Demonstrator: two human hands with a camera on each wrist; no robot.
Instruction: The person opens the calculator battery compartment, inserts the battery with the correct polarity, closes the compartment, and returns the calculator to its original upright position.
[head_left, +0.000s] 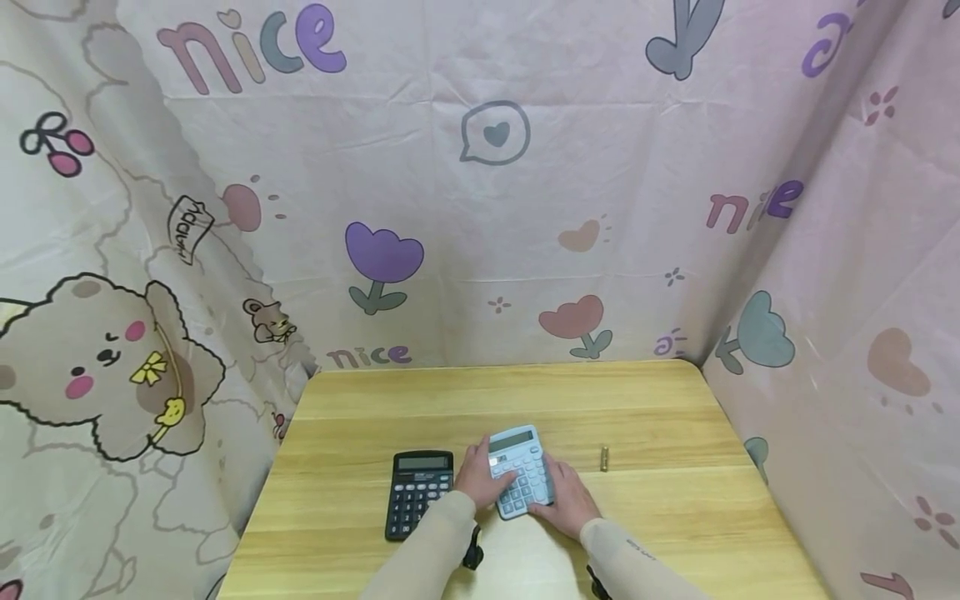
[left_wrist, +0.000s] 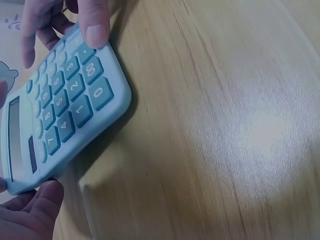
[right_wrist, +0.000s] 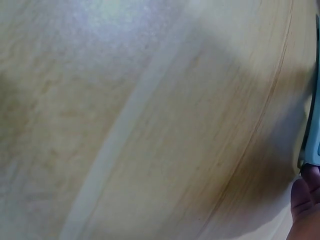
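A light blue calculator [head_left: 522, 477] is held between both hands over the wooden table, its display [head_left: 511, 441] at the far end. My left hand [head_left: 480, 479] grips its left side, with the thumb over the keys and fingers curled at the edge. On the opposite side my right hand [head_left: 572, 502] grips it, the thumb at the near right corner. In the left wrist view, the calculator [left_wrist: 70, 95] is tilted and casts a shadow on the wood. Only the edge of the calculator [right_wrist: 314, 135] and some right-hand fingertips [right_wrist: 302, 192] show in the right wrist view.
A black calculator [head_left: 408, 500] lies on the table just left of my left hand, partly covered by the left arm. A small gold cylinder [head_left: 604, 458], like a battery, lies right of my right hand. Printed curtains [head_left: 480, 208] surround the wooden table [head_left: 660, 400].
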